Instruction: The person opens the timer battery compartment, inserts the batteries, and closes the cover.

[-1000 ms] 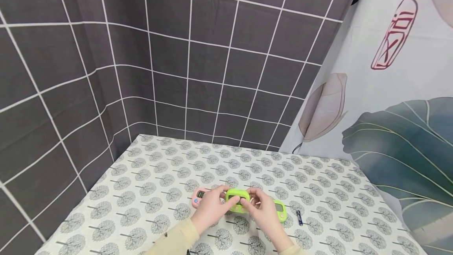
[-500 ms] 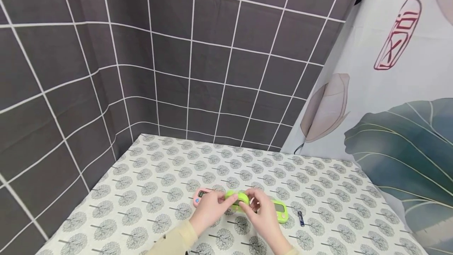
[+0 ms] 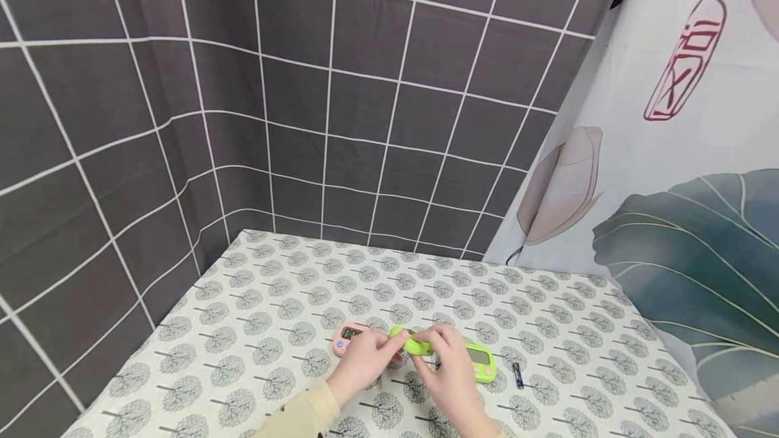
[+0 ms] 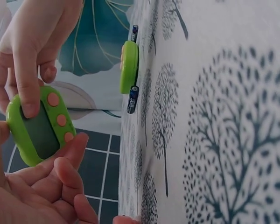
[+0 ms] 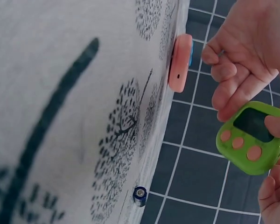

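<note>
Both hands hold a small green digital timer (image 3: 418, 347) above the table. Its dark screen and pink buttons show in the right wrist view, where the timer (image 5: 252, 137) is tilted. My left hand (image 3: 360, 362) pinches one edge between thumb and fingers. On the other side, my right hand (image 3: 447, 365) grips it, and one of its fingers lies across the screen in the left wrist view. A second green timer (image 3: 483, 363) lies on the table beside the right hand. Left of the left hand lies a pink timer (image 3: 347, 338) with a blue button, partly covered.
A dark blue battery (image 3: 517, 376) lies right of the second green timer. Another battery (image 4: 133, 99) shows near that timer in the left wrist view, hidden in the head view. The tree-print cloth (image 3: 274, 303) covers the table, which meets a dark gridded curtain (image 3: 359, 154) behind.
The held timer has turned from facing the head camera to a tilted, more edge-on pose. The right fingers have shifted over it. The things on the table have stayed put.
</note>
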The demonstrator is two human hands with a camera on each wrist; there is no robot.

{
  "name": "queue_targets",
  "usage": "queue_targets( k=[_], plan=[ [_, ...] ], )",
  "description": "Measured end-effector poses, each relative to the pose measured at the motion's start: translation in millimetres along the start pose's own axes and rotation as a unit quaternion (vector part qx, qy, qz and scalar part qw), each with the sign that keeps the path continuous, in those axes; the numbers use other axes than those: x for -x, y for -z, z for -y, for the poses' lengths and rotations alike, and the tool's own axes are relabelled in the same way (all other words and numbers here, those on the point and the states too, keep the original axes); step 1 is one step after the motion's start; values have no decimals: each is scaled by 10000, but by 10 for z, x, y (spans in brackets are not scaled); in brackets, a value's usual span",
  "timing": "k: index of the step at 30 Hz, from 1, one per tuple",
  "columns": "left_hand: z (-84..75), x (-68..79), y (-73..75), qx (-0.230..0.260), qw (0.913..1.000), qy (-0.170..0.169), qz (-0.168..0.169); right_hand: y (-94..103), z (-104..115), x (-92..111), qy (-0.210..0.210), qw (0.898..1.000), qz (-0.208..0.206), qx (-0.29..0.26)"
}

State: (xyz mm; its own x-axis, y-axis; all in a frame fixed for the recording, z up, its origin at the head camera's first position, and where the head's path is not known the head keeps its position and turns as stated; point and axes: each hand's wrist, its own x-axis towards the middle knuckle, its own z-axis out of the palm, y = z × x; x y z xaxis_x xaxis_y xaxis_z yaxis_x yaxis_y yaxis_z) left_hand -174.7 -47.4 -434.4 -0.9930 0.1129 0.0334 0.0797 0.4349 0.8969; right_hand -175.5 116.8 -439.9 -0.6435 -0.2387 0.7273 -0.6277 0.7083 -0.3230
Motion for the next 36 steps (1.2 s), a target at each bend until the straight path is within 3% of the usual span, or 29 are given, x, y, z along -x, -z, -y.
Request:
queue_targets(
  k=[9, 13, 22, 29, 36],
  plan=[
    [-6, 12, 10, 184, 9997, 142, -16, 4, 27, 1, 938, 9954, -193, 83],
    [-6, 7, 8, 330, 9991, 223, -108, 13, 52, -5, 1159, 9931, -187, -39],
    [-18, -5, 19, 614, 9977, 185, -235, 33, 76, -9, 1177, 9929, -88, -153],
    [-109, 28, 68, 1100, 9933, 334, -89, 49, 86, 0, 931, 9955, 142, -129],
    [-123, 61, 86, 1255, 9913, 389, -83, 56, 83, 0, 925, 9951, 212, -274]
  ],
)
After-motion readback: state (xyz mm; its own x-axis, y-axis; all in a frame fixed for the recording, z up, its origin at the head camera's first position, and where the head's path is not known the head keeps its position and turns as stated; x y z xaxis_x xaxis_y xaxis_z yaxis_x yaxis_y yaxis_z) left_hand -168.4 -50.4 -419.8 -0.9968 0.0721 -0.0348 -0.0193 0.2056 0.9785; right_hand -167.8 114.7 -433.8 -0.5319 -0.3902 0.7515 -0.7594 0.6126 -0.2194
